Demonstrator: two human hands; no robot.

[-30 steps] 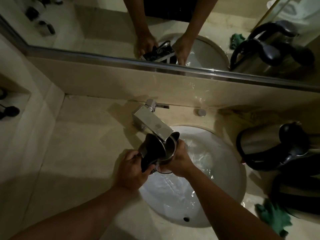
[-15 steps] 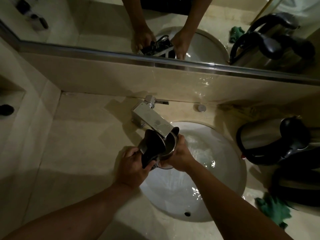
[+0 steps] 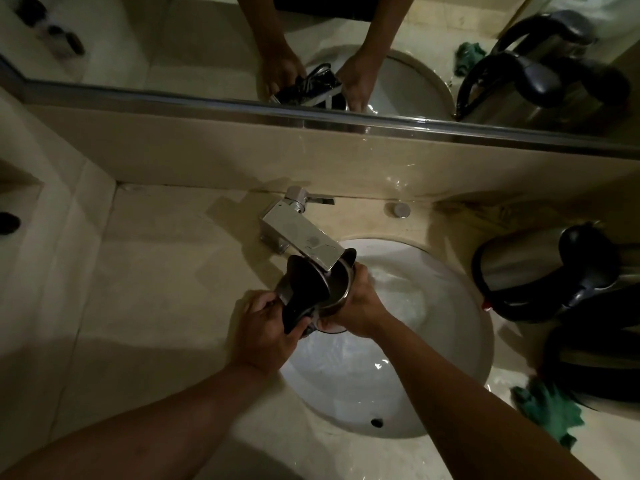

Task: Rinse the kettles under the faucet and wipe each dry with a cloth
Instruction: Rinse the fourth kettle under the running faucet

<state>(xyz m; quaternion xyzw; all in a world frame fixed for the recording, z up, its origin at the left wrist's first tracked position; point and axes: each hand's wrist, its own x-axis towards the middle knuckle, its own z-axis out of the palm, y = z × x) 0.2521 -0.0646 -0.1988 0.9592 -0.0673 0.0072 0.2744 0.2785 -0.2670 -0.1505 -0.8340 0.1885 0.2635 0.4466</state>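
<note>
A steel kettle [image 3: 337,289] with a black lid flipped open sits under the square chrome faucet [image 3: 299,237], its mouth right below the spout. My left hand [image 3: 265,329] grips its black handle. My right hand [image 3: 358,306] wraps the kettle's body from the right. Both hold it over the white sink [image 3: 450,341], which has water in it. Two more steel kettles with black handles stand on the counter at the right, one [image 3: 540,271] farther back and one [image 3: 595,368] nearer. A green cloth [image 3: 550,408] lies crumpled below them.
The beige stone counter [image 3: 156,289] spreads to the left of the sink. A mirror [image 3: 173,39] runs along the back wall and reflects my hands and the kettles. A round metal knob [image 3: 401,209] sits behind the basin.
The view has shifted slightly downward. The kettle and both hands stay under the faucet in nearly the same place.
</note>
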